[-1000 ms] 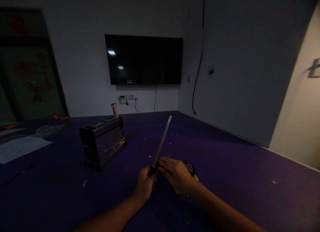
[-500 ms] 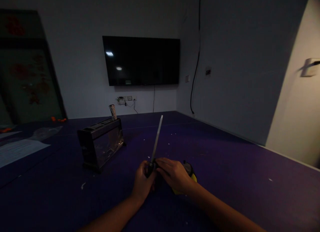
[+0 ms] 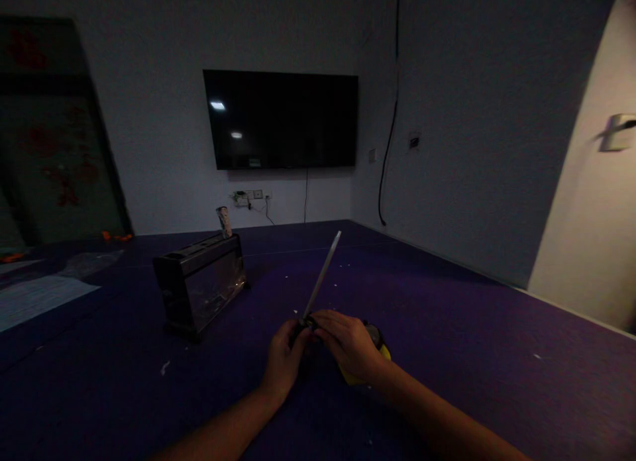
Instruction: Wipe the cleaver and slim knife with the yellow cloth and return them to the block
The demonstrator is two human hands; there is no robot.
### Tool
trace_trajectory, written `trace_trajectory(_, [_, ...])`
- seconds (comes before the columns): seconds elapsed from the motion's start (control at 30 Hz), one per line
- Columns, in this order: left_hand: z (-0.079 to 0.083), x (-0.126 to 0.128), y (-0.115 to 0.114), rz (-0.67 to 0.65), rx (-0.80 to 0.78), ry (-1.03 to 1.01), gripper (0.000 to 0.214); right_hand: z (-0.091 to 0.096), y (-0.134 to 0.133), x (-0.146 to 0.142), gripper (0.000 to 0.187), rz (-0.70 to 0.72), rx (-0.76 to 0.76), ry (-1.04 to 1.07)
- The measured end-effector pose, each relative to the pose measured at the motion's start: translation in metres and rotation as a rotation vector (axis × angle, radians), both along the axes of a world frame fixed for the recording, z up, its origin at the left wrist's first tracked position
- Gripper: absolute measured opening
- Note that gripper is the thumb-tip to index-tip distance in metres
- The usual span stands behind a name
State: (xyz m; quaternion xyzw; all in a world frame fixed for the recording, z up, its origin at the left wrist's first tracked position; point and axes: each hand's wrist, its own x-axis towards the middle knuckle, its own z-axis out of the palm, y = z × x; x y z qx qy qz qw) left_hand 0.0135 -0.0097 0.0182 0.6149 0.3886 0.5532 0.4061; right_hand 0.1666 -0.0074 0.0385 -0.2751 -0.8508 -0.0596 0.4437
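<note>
My left hand [image 3: 284, 360] is closed around the dark handle of a long, narrow metal blade [image 3: 322, 273], which points away and leans to the right. Against the left fingers, at the foot of the blade, my right hand [image 3: 348, 342] is curled with its fingertips on a small dark part [image 3: 310, 322]. What exactly that part is, the fingers hide. Behind and below the right hand lies a yellow and black object [image 3: 385, 352], largely covered. To the left stands a black slotted holder [image 3: 199, 285] with a clear side panel, and a patterned handle [image 3: 224, 222] sticks up from its far end.
The purple surface [image 3: 437, 355] carries scattered white scraps. At the left lie white paper [image 3: 44, 299], clear plastic film [image 3: 92, 263] and small orange pieces [image 3: 116, 237]. A television [image 3: 283, 120] hangs on the back wall, and a black cable [image 3: 389, 143] hangs at the right.
The blade has swung to the right and now leans more. My right fingers have shifted slightly at its base, and the left hand has turned a little with it.
</note>
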Motion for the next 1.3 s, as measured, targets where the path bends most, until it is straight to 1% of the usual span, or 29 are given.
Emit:
trace_trajectory(0.1, [-0.0004,0.0001,0.0011,-0.025,0.007,0.018,0.032,0.0012,-0.001,-0.0001,0.023,0.001,-0.001,-0.006])
trace_trajectory(0.3, [-0.0032,-0.0008,-0.0018,-0.031,-0.094,-0.016,0.041,-0.0001,-0.0034,-0.0009,0.024,-0.014,-0.024,-0.032])
trace_trajectory(0.43, [-0.0044,-0.0006,-0.004,-0.1,-0.099,-0.027,0.04,-0.0011,-0.0003,0.0005,0.024,-0.038,-0.034,-0.054])
trace_trajectory(0.6, [-0.0032,-0.0002,-0.0065,-0.196,-0.129,-0.072,0.039,0.0032,0.0002,0.0022,0.024,-0.038,-0.056,-0.103])
trace_trajectory(0.7, [-0.0035,-0.0008,-0.0068,-0.23,-0.151,-0.1,0.038,0.0046,-0.0011,0.0019,0.024,-0.044,-0.046,-0.101])
trace_trajectory(0.83, [-0.0038,-0.0017,-0.0065,-0.217,-0.153,-0.105,0.038,0.0028,-0.0014,0.0015,0.023,-0.045,-0.011,-0.088])
trace_trajectory(1.03, [-0.0018,-0.001,-0.0072,-0.159,-0.158,-0.14,0.037,0.0002,-0.0015,0.0013,0.022,-0.036,-0.023,-0.066])
trace_trajectory(1.1, [-0.0022,-0.0012,-0.0073,-0.167,-0.166,-0.139,0.037,0.0002,-0.0014,0.0016,0.021,-0.028,-0.027,-0.06])
trace_trajectory(1.23, [-0.0042,-0.0017,-0.0069,-0.226,-0.174,-0.137,0.036,0.0006,-0.0008,0.0025,0.022,-0.021,-0.052,-0.07])
trace_trajectory(1.3, [-0.0052,-0.0007,-0.0064,-0.227,-0.157,-0.143,0.039,0.0001,-0.0003,0.0028,0.023,-0.027,-0.043,-0.071])
